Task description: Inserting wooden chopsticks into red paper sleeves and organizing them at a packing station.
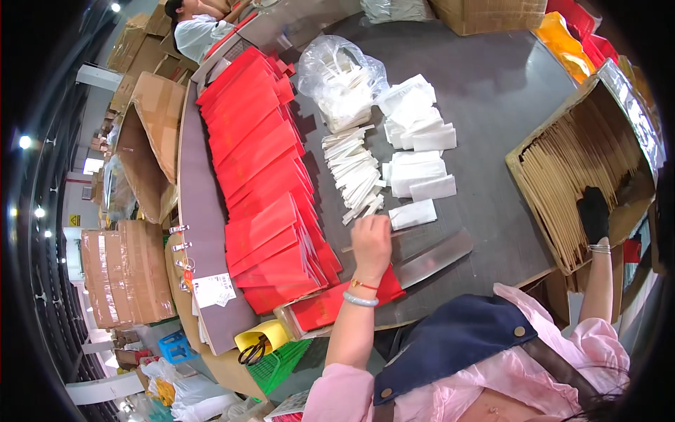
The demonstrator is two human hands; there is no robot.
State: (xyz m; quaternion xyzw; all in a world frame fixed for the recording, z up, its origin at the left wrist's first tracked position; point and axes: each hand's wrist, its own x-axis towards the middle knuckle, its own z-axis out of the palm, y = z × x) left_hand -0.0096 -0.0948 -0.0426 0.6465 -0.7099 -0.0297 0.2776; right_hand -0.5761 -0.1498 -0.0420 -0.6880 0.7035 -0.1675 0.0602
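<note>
My left hand (371, 243) is bare and wears bracelets; its fingers are curled together at the near end of a row of narrow white strips (354, 176). Whatever lies between those fingertips is hidden. Under that wrist is a flat red packet (327, 307), lying along a shiny metal strip (441, 259). My right hand (594, 214), in a black glove, lies with its fingers stretched against upright brown cardboard sheets (562, 179) packed in an open carton (538, 211). Small white packets (415, 176) sit in overlapping piles right of the strips.
Overlapping red packets (256, 155) form a long row on the left of the dark table (492, 141). Farther back is a clear plastic bag (337, 67) of white strips. Scissors (254, 349) rest in a yellow holder near the front edge. A person (197, 32) sits at far left.
</note>
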